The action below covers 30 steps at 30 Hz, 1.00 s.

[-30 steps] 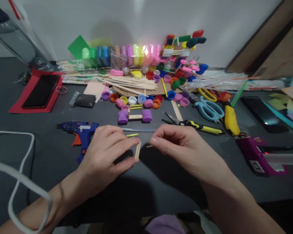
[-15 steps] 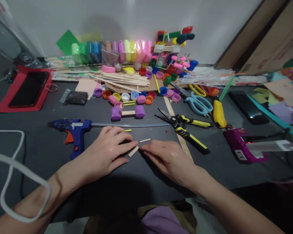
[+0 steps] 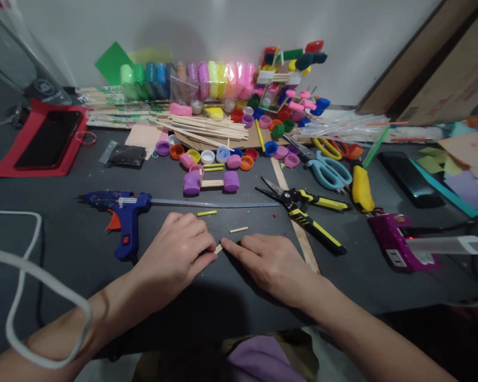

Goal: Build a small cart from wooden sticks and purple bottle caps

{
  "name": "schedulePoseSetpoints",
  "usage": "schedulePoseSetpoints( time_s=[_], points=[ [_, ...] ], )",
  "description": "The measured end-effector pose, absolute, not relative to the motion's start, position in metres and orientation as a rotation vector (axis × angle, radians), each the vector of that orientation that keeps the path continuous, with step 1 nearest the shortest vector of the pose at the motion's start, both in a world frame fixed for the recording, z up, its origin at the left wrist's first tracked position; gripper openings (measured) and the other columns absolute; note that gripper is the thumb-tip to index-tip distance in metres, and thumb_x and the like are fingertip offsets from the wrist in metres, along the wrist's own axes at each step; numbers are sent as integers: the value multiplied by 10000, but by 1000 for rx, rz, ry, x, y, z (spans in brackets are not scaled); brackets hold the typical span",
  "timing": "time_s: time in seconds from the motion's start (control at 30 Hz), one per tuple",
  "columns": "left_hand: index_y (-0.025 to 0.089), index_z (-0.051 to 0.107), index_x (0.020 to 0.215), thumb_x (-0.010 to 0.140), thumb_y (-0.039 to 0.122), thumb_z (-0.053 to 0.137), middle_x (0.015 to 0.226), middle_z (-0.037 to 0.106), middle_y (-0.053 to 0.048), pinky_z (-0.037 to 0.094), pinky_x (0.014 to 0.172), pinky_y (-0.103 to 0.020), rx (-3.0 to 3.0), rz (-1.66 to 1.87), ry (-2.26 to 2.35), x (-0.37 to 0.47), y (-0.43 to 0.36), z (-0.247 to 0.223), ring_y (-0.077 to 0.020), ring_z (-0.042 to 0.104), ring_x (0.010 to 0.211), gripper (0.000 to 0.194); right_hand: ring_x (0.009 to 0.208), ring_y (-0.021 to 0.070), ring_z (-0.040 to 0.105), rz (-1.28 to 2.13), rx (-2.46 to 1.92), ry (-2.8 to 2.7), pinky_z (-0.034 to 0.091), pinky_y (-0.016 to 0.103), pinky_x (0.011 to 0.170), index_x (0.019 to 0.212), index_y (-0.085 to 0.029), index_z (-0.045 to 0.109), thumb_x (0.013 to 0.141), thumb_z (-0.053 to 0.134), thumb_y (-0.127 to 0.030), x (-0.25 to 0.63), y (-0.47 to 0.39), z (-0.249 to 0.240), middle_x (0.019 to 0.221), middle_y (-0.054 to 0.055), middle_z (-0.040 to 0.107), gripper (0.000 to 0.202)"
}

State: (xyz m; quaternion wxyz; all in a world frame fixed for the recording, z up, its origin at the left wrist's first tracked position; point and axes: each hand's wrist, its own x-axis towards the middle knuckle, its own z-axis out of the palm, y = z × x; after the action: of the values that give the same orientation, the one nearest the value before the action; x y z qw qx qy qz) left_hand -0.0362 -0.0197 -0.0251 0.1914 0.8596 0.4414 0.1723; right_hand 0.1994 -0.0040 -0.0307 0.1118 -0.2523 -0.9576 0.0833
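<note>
My left hand (image 3: 179, 254) rests on the dark table with its fingers curled over a short wooden stick piece (image 3: 218, 248); only the piece's right end shows. My right hand (image 3: 269, 262) lies flat beside it, palm down, its index fingertip touching that end. A second short stick piece (image 3: 238, 229) lies loose just beyond the hands, and a yellow-green stick (image 3: 206, 213) a little farther back. Two purple caps joined by a wooden axle (image 3: 211, 183) stand behind them.
A blue glue gun (image 3: 123, 209) lies left of my left hand, yellow-black cutters (image 3: 306, 212) to the right, then a purple glue gun (image 3: 398, 241). Blue scissors (image 3: 329, 170), several bottle caps (image 3: 223, 155), wooden sticks (image 3: 207, 127) and clay packs line the back. A phone (image 3: 50, 138) lies far left.
Both hands came down from holding stick pieces above the table to resting on it. The right hand let go of its short piece, which now lies loose on the table.
</note>
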Motion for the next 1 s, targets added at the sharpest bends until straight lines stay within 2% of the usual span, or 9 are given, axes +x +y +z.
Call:
schedulePoseSetpoints(
  time_s=[0.2,0.4,0.6,0.8,1.0],
  points=[
    [187,673,829,966,231,553,792,628,-17,294,761,-378,2454,494,1243,-38,-18,-27,-203,506,819,188,581,144,558,249,-802,-2732,411,272,546,1259,-89,631,997,431,-117,197,-5,-30,708,30,648,332],
    [182,687,892,982,210,510,827,640,-34,300,778,-388,2499,508,1230,-41,-15,-26,-217,517,854,200,690,152,649,333,-934,-2586,457,265,628,1081,-119,677,1018,468,-173,193,-4,-27,801,58,725,225],
    [193,683,897,972,208,534,835,654,-30,312,794,-390,2483,528,1247,-42,-14,-25,-210,522,866,167,646,137,638,287,-1042,-2536,439,246,617,1033,-146,688,1006,520,-203,191,-4,-20,727,35,699,180],
    [190,678,893,951,221,580,848,663,-29,319,781,-382,2476,534,1265,-43,-13,-27,-213,529,864,118,651,156,624,374,-1059,-2580,419,262,611,1001,-138,699,1023,479,-219,188,-1,-26,734,43,683,236],
    [189,679,843,958,218,570,800,653,-23,314,766,-376,2460,558,1273,-40,-13,-28,-207,532,822,161,656,151,617,411,-1069,-2578,398,252,621,949,-150,695,1024,461,-201,187,-1,-29,727,39,673,251]
  ],
)
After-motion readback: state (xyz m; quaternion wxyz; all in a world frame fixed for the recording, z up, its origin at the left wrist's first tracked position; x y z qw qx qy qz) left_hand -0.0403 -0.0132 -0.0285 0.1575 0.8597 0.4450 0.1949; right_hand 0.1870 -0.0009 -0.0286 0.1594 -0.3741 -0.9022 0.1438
